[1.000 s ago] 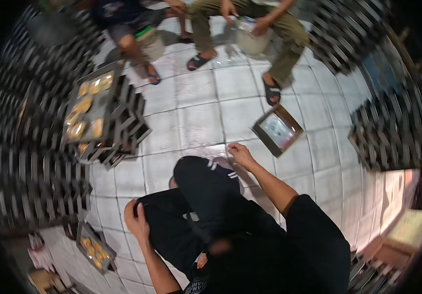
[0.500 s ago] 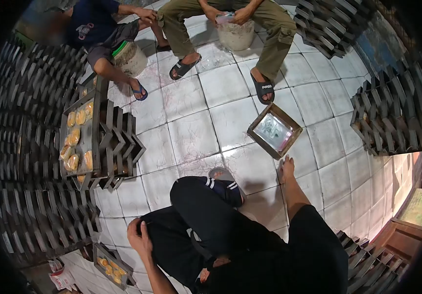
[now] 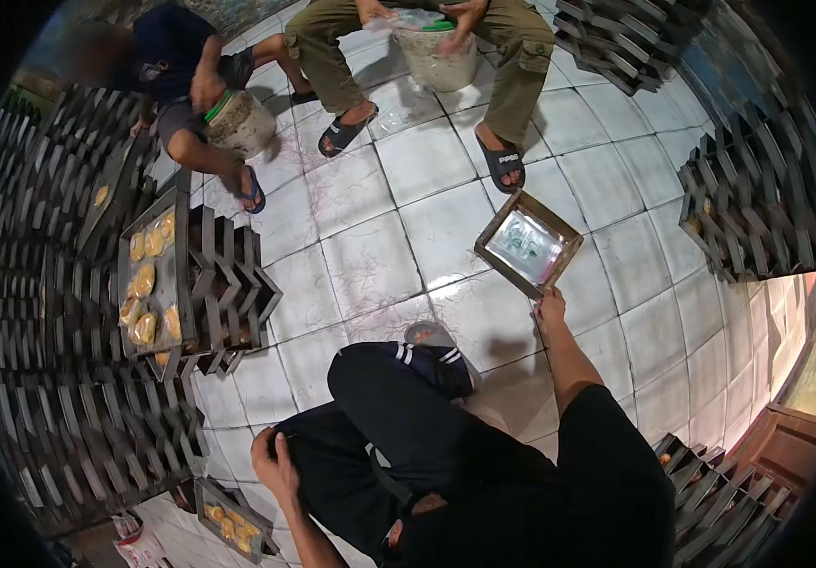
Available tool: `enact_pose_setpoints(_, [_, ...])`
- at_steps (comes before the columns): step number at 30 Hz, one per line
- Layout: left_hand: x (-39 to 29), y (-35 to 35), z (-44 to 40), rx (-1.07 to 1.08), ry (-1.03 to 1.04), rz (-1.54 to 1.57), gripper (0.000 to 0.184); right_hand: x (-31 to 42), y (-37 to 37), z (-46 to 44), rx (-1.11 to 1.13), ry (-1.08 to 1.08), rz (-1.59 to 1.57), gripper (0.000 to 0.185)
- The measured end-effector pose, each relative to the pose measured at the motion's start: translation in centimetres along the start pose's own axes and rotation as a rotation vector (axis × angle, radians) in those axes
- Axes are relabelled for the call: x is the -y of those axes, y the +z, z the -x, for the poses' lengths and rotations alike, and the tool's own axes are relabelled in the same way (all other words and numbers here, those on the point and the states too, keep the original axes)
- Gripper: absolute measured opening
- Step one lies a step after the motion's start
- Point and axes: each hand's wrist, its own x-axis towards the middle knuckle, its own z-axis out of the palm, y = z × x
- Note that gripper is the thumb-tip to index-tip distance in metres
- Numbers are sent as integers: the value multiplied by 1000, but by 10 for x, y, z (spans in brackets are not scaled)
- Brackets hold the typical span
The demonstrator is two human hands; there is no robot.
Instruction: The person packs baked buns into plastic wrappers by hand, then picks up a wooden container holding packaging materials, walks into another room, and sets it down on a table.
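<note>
A square box [image 3: 574, 248] with raised brown walls lies on the tiled floor. Inside it is a stack of clear printed plastic bags [image 3: 525, 244]. My right hand [image 3: 550, 310] is at the box's near corner, its fingers closed on the rim. On my bent left knee rests my left hand [image 3: 275, 462], with thumb and fingers apart and nothing held.
Wrapped yellow buns [image 3: 143, 280] lie in a metal tray [image 3: 181, 275] atop stacked trays at left. Another bun tray [image 3: 228, 519] sits lower left. Two people sit opposite with buckets [image 3: 441, 62]. Stacked dark trays [image 3: 753, 213] line the right.
My right hand has come up to the box's corner and closed on its rim. The left-hand person's arm has moved to their bucket. The other person's hands have parted over their bucket.
</note>
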Motion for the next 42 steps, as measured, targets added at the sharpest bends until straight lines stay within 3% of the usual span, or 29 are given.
enact_pose_setpoints(6, [14,3,-3,5,1,-23,25,-9,3,-5,-2,-37,-58,34])
enact_pose_setpoints(9, [18,2,-3,33,29,-52,30,-11,5,-9,-1,-18,-44,42])
enact_pose_setpoints(21, [3,1,-3,23,9,-58,28,-10,-1,-7,40,-24,-29,31])
enact_pose_setpoints(36, [2,4,-2,49,-5,-61,32,-9,-8,-12,42,-69,-41,47])
enact_pose_setpoints(42, [-6,2,-2,60,29,-134,32,-8,-8,-16,13,-76,-45,34])
